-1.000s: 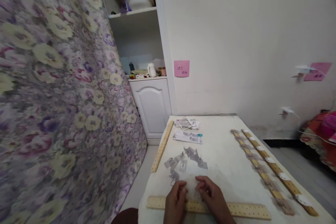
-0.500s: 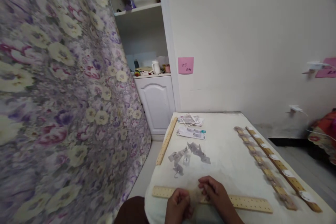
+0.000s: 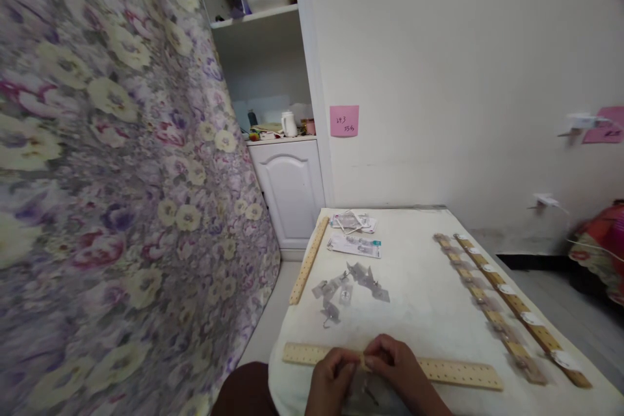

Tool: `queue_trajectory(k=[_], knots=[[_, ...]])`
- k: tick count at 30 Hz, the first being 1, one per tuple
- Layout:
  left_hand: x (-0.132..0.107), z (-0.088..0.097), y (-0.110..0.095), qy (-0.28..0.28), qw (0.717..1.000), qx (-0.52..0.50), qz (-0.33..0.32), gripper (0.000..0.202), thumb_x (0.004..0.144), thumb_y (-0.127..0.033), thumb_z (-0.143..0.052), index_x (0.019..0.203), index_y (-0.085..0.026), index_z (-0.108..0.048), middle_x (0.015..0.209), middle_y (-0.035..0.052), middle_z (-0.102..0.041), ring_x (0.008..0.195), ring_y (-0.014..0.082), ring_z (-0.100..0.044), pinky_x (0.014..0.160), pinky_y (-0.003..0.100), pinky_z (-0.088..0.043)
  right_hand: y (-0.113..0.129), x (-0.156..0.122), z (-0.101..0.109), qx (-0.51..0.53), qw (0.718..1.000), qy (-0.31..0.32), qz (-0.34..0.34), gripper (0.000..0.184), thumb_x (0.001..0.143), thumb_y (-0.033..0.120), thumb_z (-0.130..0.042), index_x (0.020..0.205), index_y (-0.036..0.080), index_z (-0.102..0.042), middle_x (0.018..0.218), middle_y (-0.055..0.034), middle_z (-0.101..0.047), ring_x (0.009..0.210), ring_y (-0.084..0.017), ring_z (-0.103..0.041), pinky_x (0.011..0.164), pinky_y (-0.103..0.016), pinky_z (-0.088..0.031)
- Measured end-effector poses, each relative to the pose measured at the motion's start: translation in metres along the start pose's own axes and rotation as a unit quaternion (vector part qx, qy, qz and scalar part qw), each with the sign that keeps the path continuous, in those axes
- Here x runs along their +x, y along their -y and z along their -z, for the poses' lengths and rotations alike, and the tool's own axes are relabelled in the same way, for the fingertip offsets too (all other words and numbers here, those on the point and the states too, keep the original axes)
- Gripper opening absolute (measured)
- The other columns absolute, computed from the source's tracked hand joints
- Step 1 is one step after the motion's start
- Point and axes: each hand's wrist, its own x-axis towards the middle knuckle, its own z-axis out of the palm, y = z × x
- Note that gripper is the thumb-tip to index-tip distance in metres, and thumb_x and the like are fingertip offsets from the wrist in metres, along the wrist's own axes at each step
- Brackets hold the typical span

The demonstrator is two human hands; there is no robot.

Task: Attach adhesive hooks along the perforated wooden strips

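Both my hands are close together over the near edge of the table, fingertips pinched and almost meeting. My left hand and my right hand grip the upper edge of a clear adhesive hook, whose metal hook hangs below the fingers. Behind them lies a pale wooden strip with holes, its middle hidden by my hands. Beyond it, several clear adhesive hooks are scattered in a loose cluster on the white-covered table.
A second perforated strip runs along the table's left edge. Packaged hooks and opened packaging lie at the back. To the right are a strip bearing clear hooks and another with white pieces. A floral curtain hangs at left.
My right hand has moved left and its fingers have come together with those of my left hand at the clear hook's upper edge. The hands were apart before.
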Motion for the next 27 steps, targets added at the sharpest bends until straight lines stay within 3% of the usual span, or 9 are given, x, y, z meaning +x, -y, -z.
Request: queue_trajectory(k=[5, 12, 16, 18, 22, 27], knots=[[-0.003, -0.002, -0.017, 0.034, 0.996, 0.072, -0.048, 0.017, 0.075, -0.028, -0.057, 0.077, -0.017, -0.07, 0.079, 0.0032, -0.066, 0.081, 0.0199, -0.059, 0.075, 0.029, -0.042, -0.005, -0.001, -0.012, 0.081, 0.996, 0.046, -0.009, 0.014, 0.065, 0.031, -0.065, 0.066, 0.018, -0.06, 0.055, 0.0051, -0.057, 0.054, -0.011, -0.049, 0.054, -0.021, -0.036], [-0.005, -0.008, -0.01, -0.012, 0.998, 0.063, -0.025, 0.018, 0.076, -0.034, -0.058, 0.079, -0.017, -0.063, 0.067, -0.0022, -0.057, 0.066, 0.0147, -0.051, 0.062, 0.025, -0.038, -0.01, -0.005, -0.018, 0.107, 0.992, 0.059, 0.011, 0.014, 0.067, 0.029, -0.062, 0.063, 0.018, -0.054, 0.055, 0.0054, -0.051, 0.054, -0.01, -0.047, 0.053, -0.02, -0.036], [-0.007, -0.002, 0.003, -0.019, 1.0, -0.001, -0.019, 0.027, 0.082, -0.042, -0.048, 0.081, -0.017, -0.059, 0.056, -0.0063, -0.049, 0.051, 0.0108, -0.044, 0.052, 0.024, -0.033, -0.014, -0.004, -0.022, 0.151, 0.986, 0.061, -0.031, 0.027, 0.069, 0.043, -0.06, 0.066, 0.021, -0.045, 0.047, 0.0097, -0.043, 0.039, -0.007, -0.037, 0.039, -0.018, -0.028], [-0.008, 0.002, 0.014, -0.002, 0.999, -0.051, 0.003, 0.033, 0.08, -0.05, -0.051, 0.081, -0.017, -0.058, 0.058, -0.0057, -0.053, 0.047, 0.0097, -0.045, 0.048, 0.023, -0.032, -0.017, -0.003, -0.025, 0.18, 0.98, 0.065, -0.052, 0.03, 0.07, 0.048, -0.059, 0.068, 0.022, -0.043, 0.042, 0.0108, -0.043, 0.033, -0.006, -0.035, 0.035, -0.018, -0.025], [-0.013, 0.009, 0.042, 0.046, 0.99, -0.11, 0.07, 0.047, 0.07, -0.063, -0.058, 0.082, -0.017, -0.057, 0.064, -0.0014, -0.063, 0.044, 0.0098, -0.053, 0.042, 0.021, -0.03, -0.02, -0.001, -0.032, 0.219, 0.972, 0.045, -0.067, 0.03, 0.07, 0.047, -0.058, 0.07, 0.022, -0.041, 0.041, 0.0098, -0.048, 0.032, -0.006, -0.039, 0.035, -0.016, -0.029], [-0.014, 0.013, 0.063, 0.045, 0.982, -0.156, 0.097, 0.056, 0.06, -0.067, -0.065, 0.081, -0.016, -0.058, 0.063, -0.0006, -0.065, 0.04, 0.0077, -0.053, 0.038, 0.019, -0.027, -0.016, 0.0, -0.042, 0.226, 0.972, 0.008, -0.068, 0.03, 0.069, 0.043, -0.059, 0.085, 0.021, -0.047, 0.048, 0.0106, -0.049, 0.034, -0.007, -0.045, 0.035, -0.017, -0.036]])
